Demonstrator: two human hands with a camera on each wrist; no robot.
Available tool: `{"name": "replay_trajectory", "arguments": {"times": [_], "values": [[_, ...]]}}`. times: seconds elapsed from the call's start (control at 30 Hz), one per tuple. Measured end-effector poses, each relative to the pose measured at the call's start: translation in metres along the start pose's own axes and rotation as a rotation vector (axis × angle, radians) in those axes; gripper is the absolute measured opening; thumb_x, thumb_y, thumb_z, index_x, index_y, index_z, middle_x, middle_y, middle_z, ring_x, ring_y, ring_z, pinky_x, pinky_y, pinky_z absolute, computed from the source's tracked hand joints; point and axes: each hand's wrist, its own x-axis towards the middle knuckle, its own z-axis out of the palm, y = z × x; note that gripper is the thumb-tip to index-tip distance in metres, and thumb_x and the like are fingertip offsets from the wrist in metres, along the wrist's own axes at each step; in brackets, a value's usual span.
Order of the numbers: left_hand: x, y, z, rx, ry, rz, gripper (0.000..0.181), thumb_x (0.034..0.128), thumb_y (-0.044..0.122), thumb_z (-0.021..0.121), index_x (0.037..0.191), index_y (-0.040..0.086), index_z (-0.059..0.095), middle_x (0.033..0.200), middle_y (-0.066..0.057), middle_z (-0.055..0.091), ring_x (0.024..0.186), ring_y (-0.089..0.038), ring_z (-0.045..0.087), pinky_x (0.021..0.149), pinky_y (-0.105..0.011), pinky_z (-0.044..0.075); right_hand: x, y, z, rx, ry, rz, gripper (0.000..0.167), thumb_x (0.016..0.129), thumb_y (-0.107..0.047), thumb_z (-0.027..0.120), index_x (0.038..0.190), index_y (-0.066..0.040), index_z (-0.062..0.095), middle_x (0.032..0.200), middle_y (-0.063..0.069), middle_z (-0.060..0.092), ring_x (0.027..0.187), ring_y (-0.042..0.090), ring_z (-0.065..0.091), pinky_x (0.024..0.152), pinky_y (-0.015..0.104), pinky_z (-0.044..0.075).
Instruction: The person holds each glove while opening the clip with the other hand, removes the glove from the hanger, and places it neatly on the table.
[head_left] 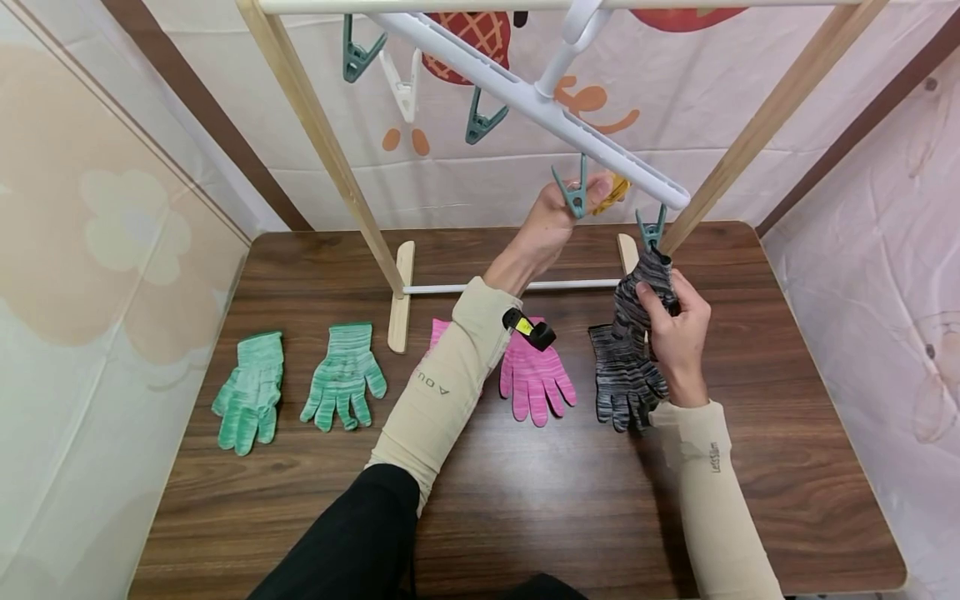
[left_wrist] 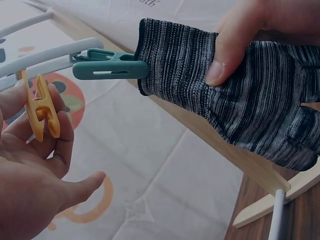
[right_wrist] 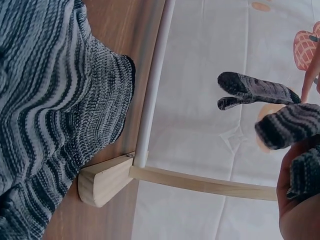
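Note:
My right hand (head_left: 681, 329) grips a black-and-grey knit glove (left_wrist: 175, 65), its thumb pressed on the fabric near the cuff. A green clothespin (left_wrist: 111, 70) at the end of the white hanger (head_left: 547, 112) has its jaws at the glove's cuff. Farther along that hanger, my left hand (head_left: 555, 212) pinches a yellow clothespin (left_wrist: 42, 107) between thumb and fingers. The matching black-and-grey glove (head_left: 626, 375) lies on the table beneath the right hand. In the right wrist view, its striped knit (right_wrist: 65, 95) fills the left side.
Two green gloves (head_left: 251, 392) lie at the left, and pink gloves (head_left: 536, 379) lie partly under the left forearm. A wooden frame (head_left: 330, 142) with a low white rod (head_left: 573, 285) stands on the table (head_left: 525, 517). More green clothespins (head_left: 483, 121) and a white one (head_left: 405, 87) hang from the hanger.

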Motion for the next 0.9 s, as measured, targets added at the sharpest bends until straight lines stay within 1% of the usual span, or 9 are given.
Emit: {"name": "replay_trajectory", "arguments": {"times": [0.17, 0.27, 0.37, 0.47, 0.57, 0.7, 0.73, 0.83, 0.9], "values": [[-0.003, -0.001, 0.003, 0.051, 0.012, -0.042, 0.039, 0.1074, 0.013, 0.056, 0.143, -0.001, 0.059, 0.148, -0.019, 0.060, 0.132, -0.015, 0.059, 0.109, -0.028, 0.042, -0.001, 0.015, -0.005, -0.039, 0.013, 0.040, 0.019, 0.096, 0.000, 0.068, 0.111, 0.009, 0.075, 0.098, -0.008, 0.074, 0.082, 0.000, 0.067, 0.073, 0.015, 0.054], [-0.004, -0.002, 0.004, 0.058, 0.005, -0.043, 0.037, 0.1079, 0.012, 0.055, 0.141, -0.003, 0.060, 0.148, -0.021, 0.060, 0.132, -0.019, 0.059, 0.108, -0.028, 0.042, -0.001, 0.027, -0.008, -0.056, 0.030, 0.061, 0.020, 0.095, -0.002, 0.070, 0.112, 0.005, 0.077, 0.098, -0.010, 0.075, 0.083, 0.000, 0.068, 0.073, 0.015, 0.055], [-0.005, -0.003, 0.004, 0.059, 0.001, -0.039, 0.037, 0.1081, 0.012, 0.055, 0.141, -0.004, 0.060, 0.148, -0.021, 0.060, 0.132, -0.019, 0.059, 0.108, -0.028, 0.043, -0.001, 0.033, -0.010, -0.070, 0.034, 0.056, 0.018, 0.095, -0.004, 0.071, 0.110, 0.005, 0.077, 0.095, -0.011, 0.075, 0.082, 0.001, 0.068, 0.074, 0.016, 0.054], [-0.005, -0.004, 0.004, 0.056, -0.001, -0.050, 0.037, 0.1080, 0.013, 0.056, 0.142, -0.002, 0.060, 0.148, -0.019, 0.061, 0.131, -0.017, 0.059, 0.109, -0.029, 0.042, -0.002, 0.035, -0.011, -0.087, 0.034, 0.043, 0.019, 0.095, -0.006, 0.072, 0.109, 0.004, 0.078, 0.096, -0.012, 0.075, 0.083, 0.003, 0.068, 0.075, 0.017, 0.054], [-0.004, -0.004, 0.005, 0.031, -0.013, -0.076, 0.039, 0.1078, 0.015, 0.057, 0.146, 0.005, 0.059, 0.149, -0.014, 0.062, 0.133, -0.013, 0.059, 0.112, -0.031, 0.042, -0.002, 0.033, -0.011, -0.097, 0.033, 0.038, 0.019, 0.095, -0.007, 0.072, 0.110, 0.004, 0.078, 0.097, -0.013, 0.075, 0.084, 0.002, 0.068, 0.076, 0.017, 0.054], [-0.003, -0.006, 0.007, 0.020, -0.058, -0.114, 0.041, 0.1092, 0.017, 0.054, 0.150, 0.009, 0.056, 0.152, -0.010, 0.060, 0.139, -0.013, 0.057, 0.116, -0.034, 0.043, -0.002, 0.029, -0.009, -0.106, 0.027, 0.036, 0.020, 0.096, -0.005, 0.071, 0.111, 0.006, 0.077, 0.098, -0.013, 0.074, 0.085, 0.000, 0.066, 0.077, 0.016, 0.053], [-0.003, -0.007, 0.008, 0.026, -0.070, -0.124, 0.041, 0.1096, 0.018, 0.053, 0.149, 0.008, 0.056, 0.153, -0.011, 0.059, 0.139, -0.014, 0.057, 0.116, -0.033, 0.044, -0.002, 0.028, -0.009, -0.106, 0.025, 0.038, 0.020, 0.096, -0.004, 0.070, 0.112, 0.006, 0.076, 0.099, -0.013, 0.074, 0.085, 0.000, 0.067, 0.077, 0.016, 0.053], [-0.003, -0.010, 0.011, 0.063, -0.117, -0.117, 0.041, 0.1113, 0.020, 0.049, 0.149, 0.005, 0.055, 0.153, -0.013, 0.058, 0.140, -0.016, 0.056, 0.116, -0.030, 0.044, -0.002, 0.025, -0.007, -0.099, 0.026, 0.039, 0.021, 0.096, -0.001, 0.068, 0.113, 0.008, 0.076, 0.100, -0.013, 0.074, 0.087, -0.001, 0.067, 0.078, 0.016, 0.053], [-0.003, -0.013, 0.013, 0.062, -0.156, -0.097, 0.041, 0.1115, 0.019, 0.048, 0.150, 0.006, 0.055, 0.151, -0.013, 0.060, 0.138, -0.014, 0.057, 0.115, -0.028, 0.044, -0.002, 0.024, -0.006, -0.100, 0.026, 0.038, 0.021, 0.096, -0.003, 0.069, 0.114, 0.006, 0.076, 0.101, -0.013, 0.074, 0.088, 0.000, 0.067, 0.079, 0.017, 0.053]]}}
